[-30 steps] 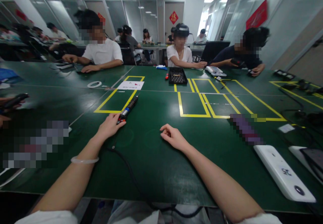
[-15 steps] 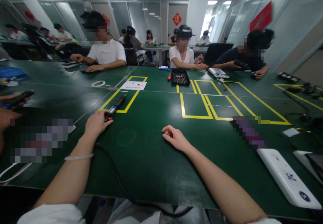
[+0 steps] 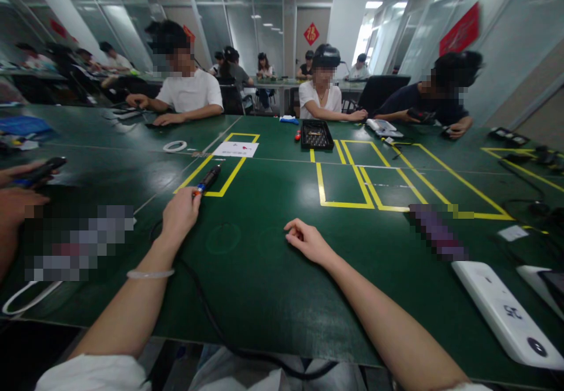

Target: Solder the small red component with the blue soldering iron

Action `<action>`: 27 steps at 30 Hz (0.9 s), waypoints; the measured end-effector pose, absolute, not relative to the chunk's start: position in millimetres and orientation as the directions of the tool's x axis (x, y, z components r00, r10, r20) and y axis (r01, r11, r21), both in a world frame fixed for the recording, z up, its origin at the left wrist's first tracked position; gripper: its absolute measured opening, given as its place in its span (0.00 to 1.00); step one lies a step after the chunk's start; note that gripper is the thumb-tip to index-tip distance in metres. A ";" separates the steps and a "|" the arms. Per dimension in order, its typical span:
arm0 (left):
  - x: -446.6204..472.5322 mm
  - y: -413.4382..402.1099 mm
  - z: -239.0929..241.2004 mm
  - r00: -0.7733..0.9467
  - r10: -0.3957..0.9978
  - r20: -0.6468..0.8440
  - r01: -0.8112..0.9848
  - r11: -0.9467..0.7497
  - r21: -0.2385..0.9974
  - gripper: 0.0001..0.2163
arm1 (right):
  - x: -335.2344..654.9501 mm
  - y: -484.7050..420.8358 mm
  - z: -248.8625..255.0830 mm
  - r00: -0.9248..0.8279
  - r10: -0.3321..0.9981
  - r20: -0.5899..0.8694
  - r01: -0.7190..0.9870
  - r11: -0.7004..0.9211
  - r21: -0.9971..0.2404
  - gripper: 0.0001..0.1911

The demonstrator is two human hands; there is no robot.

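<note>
On the left, my left hand (image 3: pixel 181 211) is closed around the lower end of a dark rod-shaped tool (image 3: pixel 208 178) with blue and orange parts. Its front end points away from me, over a yellow tape outline (image 3: pixel 238 172) on the green table. The palm and fingers hide the rest of the tool, so its exact kind is unclear. A black cable (image 3: pixel 200 297) runs from near my left wrist toward my lap. My right hand (image 3: pixel 307 239) rests on the table in the middle, fingers loosely curled with a gap to the thumb and nothing visible in them.
A white paper (image 3: pixel 236 149) lies inside the tape outline. Farther back are a black tray (image 3: pixel 316 135) and a white ring (image 3: pixel 175 146). To the right is a white power bank-like device (image 3: pixel 506 314). Another person's hands (image 3: pixel 22 188) hold a dark object at left; several people sit opposite.
My left hand has shifted right and forward along the tool, covering more of its blue and orange part. My right hand has stayed in place.
</note>
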State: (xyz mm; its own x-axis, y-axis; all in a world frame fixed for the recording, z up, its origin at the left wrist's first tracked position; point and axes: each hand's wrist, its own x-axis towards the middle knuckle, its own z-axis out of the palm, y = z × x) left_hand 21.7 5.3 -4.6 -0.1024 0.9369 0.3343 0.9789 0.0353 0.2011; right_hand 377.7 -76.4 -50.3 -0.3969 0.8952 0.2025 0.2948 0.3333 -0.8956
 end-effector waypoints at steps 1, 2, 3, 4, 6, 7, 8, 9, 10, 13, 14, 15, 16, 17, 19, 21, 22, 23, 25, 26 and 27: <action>32.0 3.3 -2.8 -0.067 0.943 0.325 0.956 -0.033 0.291 0.18 | 377.7 -76.4 -50.2 -0.397 0.895 0.202 0.297 0.333 -0.895 0.08; 44.5 0.6 -1.0 -0.018 0.956 0.292 0.912 -0.104 0.396 0.19 | 377.7 -76.5 -50.2 -0.397 0.896 0.201 0.298 0.333 -0.894 0.08; 58.7 -3.1 0.8 0.048 0.970 0.240 0.846 -0.167 0.506 0.19 | 377.7 -76.4 -50.4 -0.396 0.896 0.200 0.301 0.333 -0.894 0.08; 74.1 -7.6 2.7 0.131 0.975 0.179 0.761 -0.214 0.612 0.20 | 377.8 -76.4 -50.7 -0.396 0.896 0.201 0.302 0.334 -0.893 0.08; 106.0 -18.1 6.4 0.313 0.948 0.049 0.596 -0.237 0.767 0.22 | 378.1 -76.2 -51.7 -0.394 0.896 0.208 0.297 0.338 -0.893 0.08; 121.0 -23.6 7.9 0.394 0.919 0.003 0.537 -0.233 0.811 0.22 | 378.2 -76.2 -52.1 -0.394 0.894 0.213 0.291 0.341 -0.894 0.08; 134.7 -28.8 9.2 0.462 0.886 -0.030 0.496 -0.230 0.838 0.22 | 378.4 -76.2 -52.3 -0.394 0.893 0.219 0.281 0.344 -0.896 0.09; 146.7 -33.5 10.0 0.515 0.855 -0.054 0.466 -0.226 0.855 0.22 | 378.5 -76.3 -52.2 -0.394 0.890 0.228 0.270 0.349 -0.897 0.10; 156.8 -37.5 10.2 0.557 0.828 -0.073 0.447 -0.224 0.866 0.22 | 378.5 -76.6 -51.7 -0.396 0.887 0.238 0.256 0.356 -0.899 0.11; 176.9 -45.0 7.9 0.629 0.768 -0.124 0.422 -0.203 0.884 0.22 | 378.0 -77.9 -48.8 -0.406 0.873 0.271 0.218 0.380 -0.899 0.16; 180.7 -46.3 6.3 0.638 0.757 -0.140 0.422 -0.192 0.886 0.22 | 377.6 -78.4 -47.8 -0.408 0.869 0.280 0.217 0.390 -0.895 0.15; 183.3 -47.1 4.5 0.640 0.753 -0.152 0.425 -0.182 0.886 0.22 | 377.2 -78.7 -47.0 -0.408 0.867 0.286 0.222 0.398 -0.890 0.13; 184.9 -47.5 2.7 0.636 0.756 -0.159 0.428 -0.174 0.887 0.22 | 376.8 -78.8 -46.7 -0.404 0.868 0.287 0.229 0.400 -0.887 0.10; 185.7 -47.8 0.8 0.627 0.763 -0.158 0.429 -0.169 0.887 0.22 | 376.5 -78.5 -46.8 -0.394 0.875 0.283 0.232 0.392 -0.890 0.08; 185.7 -48.2 -2.4 0.610 0.781 -0.133 0.418 -0.175 0.891 0.21 | 376.1 -76.7 -48.6 -0.358 0.898 0.254 0.199 0.340 -0.919 0.09; 185.1 -49.5 -4.5 0.603 0.794 -0.079 0.397 -0.212 0.893 0.20 | 376.3 -73.5 -51.6 -0.315 0.926 0.206 0.101 0.249 -0.963 0.12; 185.0 -50.7 -4.9 0.600 0.799 -0.043 0.391 -0.245 0.887 0.19 | 376.5 -71.7 -53.1 -0.296 0.938 0.181 0.038 0.201 -0.979 0.14; 185.2 -52.2 -5.0 0.598 0.801 -0.003 0.390 -0.287 0.875 0.19 | 376.8 -69.9 -54.4 -0.297 0.944 0.144 -0.015 0.146 -0.989 0.16; 186.6 -55.8 -4.2 0.597 0.798 0.076 0.401 -0.379 0.834 0.18 | 377.3 -67.2 -56.0 -0.301 0.948 0.103 -0.065 0.088 -0.994 0.19; 187.6 -57.5 -3.6 0.598 0.794 0.109 0.410 -0.419 0.810 0.16 | 377.4 -66.4 -56.4 -0.306 0.948 0.093 -0.074 0.073 -0.995 0.20; 188.5 -58.9 -3.0 0.599 0.790 0.132 0.418 -0.449 0.789 0.14 | 377.4 -65.9 -56.4 -0.312 0.946 0.088 -0.076 0.068 -0.995 0.20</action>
State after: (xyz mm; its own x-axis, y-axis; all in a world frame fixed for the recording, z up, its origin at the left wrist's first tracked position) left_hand 188.5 -58.9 -3.0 0.5989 0.7898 0.1324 0.4182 -0.4494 0.7894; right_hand 377.4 -65.9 -56.4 -0.3117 0.9461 0.0884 -0.0758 0.0680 -0.9948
